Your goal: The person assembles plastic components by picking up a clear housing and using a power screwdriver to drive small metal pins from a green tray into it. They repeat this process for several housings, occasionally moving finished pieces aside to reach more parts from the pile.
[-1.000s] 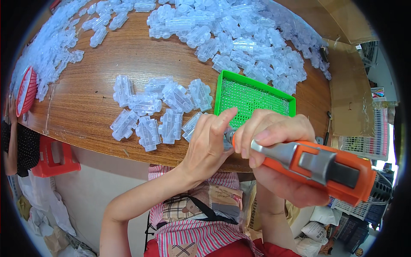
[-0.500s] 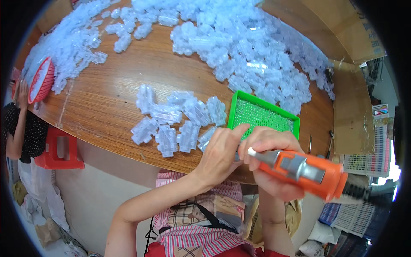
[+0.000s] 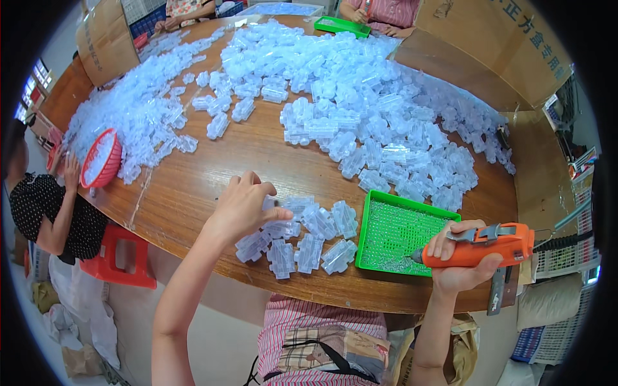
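Note:
In my right hand (image 3: 460, 257) is an orange electric screwdriver (image 3: 502, 248), its tip pointing left over the front right of a shallow green tray (image 3: 362, 241). Many small metal screws (image 3: 393, 228) lie scattered in that tray. My left hand (image 3: 241, 209) reaches over the left end of a small group of clear plastic pieces (image 3: 309, 251). Its thumb and fingers are apart, with nothing visibly gripped. Part of a clear piece (image 3: 283, 228) shows beneath the left thumb; the hand covers the rest.
A large heap of clear plastic pieces (image 3: 386, 128) covers the far wooden table (image 3: 193, 174). Cardboard (image 3: 534, 161) walls the right side. On the left, a person (image 3: 51, 206) sits near a red basket (image 3: 109, 161) and a red stool (image 3: 122, 257). More people sit across the table.
My hands, earlier together at the green tray's front edge, have separated. The left has moved left to the clear pieces; the right now holds the screwdriver tip over the tray. The view has shifted.

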Motion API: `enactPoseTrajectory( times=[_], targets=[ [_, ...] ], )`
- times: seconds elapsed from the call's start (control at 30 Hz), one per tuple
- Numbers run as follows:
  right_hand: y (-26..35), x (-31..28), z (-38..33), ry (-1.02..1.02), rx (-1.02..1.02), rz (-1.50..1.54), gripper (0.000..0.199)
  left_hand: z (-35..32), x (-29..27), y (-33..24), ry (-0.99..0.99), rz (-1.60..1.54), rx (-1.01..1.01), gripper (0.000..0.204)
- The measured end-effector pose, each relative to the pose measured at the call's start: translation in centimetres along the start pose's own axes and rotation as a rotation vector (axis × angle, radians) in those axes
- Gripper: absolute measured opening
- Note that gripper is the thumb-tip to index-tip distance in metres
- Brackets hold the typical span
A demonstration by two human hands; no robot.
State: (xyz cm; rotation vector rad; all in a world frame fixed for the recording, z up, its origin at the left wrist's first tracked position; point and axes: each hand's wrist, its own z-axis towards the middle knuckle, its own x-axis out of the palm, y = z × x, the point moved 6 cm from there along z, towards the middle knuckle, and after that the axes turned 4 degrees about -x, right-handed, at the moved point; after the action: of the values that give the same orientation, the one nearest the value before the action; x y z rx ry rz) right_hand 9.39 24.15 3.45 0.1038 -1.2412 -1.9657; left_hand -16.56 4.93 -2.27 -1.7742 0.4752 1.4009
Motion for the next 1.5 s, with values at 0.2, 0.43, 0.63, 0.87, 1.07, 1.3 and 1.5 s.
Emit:
enactPoseTrajectory(
  times=[0.2, 0.43, 0.63, 0.87, 1.07, 1.3, 1.5],
  targets=[
    [0.1, 0.2, 0.3, -0.057, -0.025, -0.025, 0.078, 8.5, 0.5, -5.1, -0.276, -0.186, 0.132, 0.043],
    [-1.2, -1.4, -0.1, -0.077, 0.065, -0.089, 0.083, 13.3, 4.6, -8.0, -0.322, -0.137, 0.158, 0.051],
    [-3.1, -2.8, 0.0, -0.113, 0.096, -0.128, 0.084, 10.2, 2.1, -6.6, -0.313, -0.470, 0.155, 0.027],
    [-4.4, -3.4, -0.4, -0.085, 0.120, -0.153, 0.085, -1.9, 2.3, -11.1, 0.142, -0.899, 0.193, 0.054],
    [-4.9, -3.4, -0.7, -0.084, 0.127, -0.160, 0.085, -6.7, 4.7, -11.6, 0.250, -0.827, 0.315, 0.068],
    [-5.2, -3.4, -1.0, -0.040, 0.138, -0.157, 0.085, -6.9, 6.3, -11.3, 0.286, -0.944, 0.211, 0.052],
    [-5.0, -3.0, -1.0, -0.002, 0.112, -0.141, 0.082, -7.2, 5.5, -11.1, 0.199, -0.874, 0.282, 0.050]
  ],
)
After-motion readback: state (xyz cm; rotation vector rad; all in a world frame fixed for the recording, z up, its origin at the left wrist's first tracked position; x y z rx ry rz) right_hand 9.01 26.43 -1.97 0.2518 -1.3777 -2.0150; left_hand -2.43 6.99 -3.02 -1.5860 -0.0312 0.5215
